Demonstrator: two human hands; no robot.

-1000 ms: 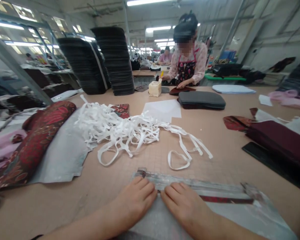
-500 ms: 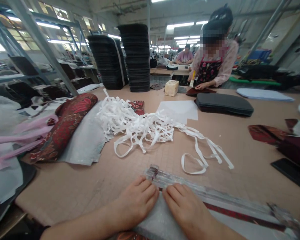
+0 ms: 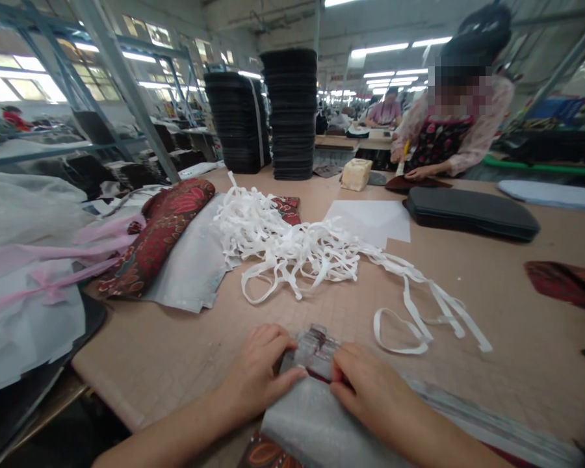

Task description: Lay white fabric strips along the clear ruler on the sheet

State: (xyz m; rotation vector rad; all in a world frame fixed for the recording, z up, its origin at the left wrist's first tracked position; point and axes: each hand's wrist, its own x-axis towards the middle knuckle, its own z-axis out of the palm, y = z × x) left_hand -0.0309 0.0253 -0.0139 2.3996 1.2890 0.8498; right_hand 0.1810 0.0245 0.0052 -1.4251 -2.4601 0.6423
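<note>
- My left hand (image 3: pixel 266 364) is half curled, the thumb apart from the fingers, at the edge of a grey sheet (image 3: pixel 312 416); I cannot tell if it grips.
- My right hand (image 3: pixel 365 383) has its fingers bent inward on the same edge — it may pinch, but the fingertips are partly hidden from me.
- Between the hands I see a layered clear strip (image 3: pixel 316 344), with a thin dark red line beside it.
- The grey sheet lies on the table (image 3: pixel 141 357), at its near side, with printed cloth (image 3: pixel 263 452) below its left corner.
- To the right of my right arm, the straight layered band (image 3: pixel 492 416) continues; that length looks laid in line, I judge.
- At the left end the red line is uncovered, so I think this part is not finished — whether anything is fixed, I cannot tell.
- Farther away, the white tapes (image 3: pixel 297 257) lie in a loose heap, apart from both hands, and seem unused at this moment.
</note>
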